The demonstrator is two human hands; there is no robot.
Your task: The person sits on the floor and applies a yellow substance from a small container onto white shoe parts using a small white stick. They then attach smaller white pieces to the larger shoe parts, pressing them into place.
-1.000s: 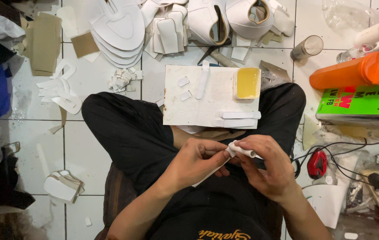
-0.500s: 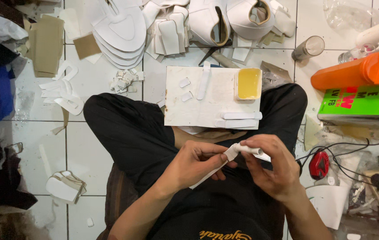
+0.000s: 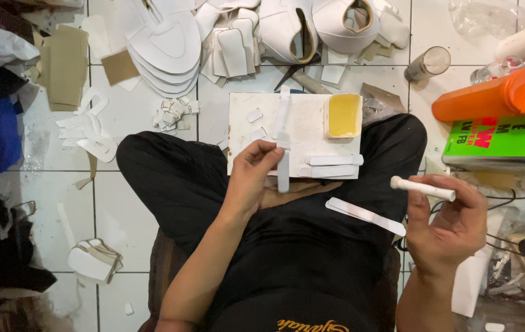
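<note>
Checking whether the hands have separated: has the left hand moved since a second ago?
Yes. The left hand has moved up and away from the right hand, to the near edge of the white board, pinching a white strip.

White tiled floor [image 3: 133, 209], dark grout lines, evenly lit, cluttered with scraps

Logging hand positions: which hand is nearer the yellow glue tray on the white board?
Left. The left hand rests at the white board, just down-left of the yellow glue tray. The right hand is off the board, lower right, holding a white stick.
</note>
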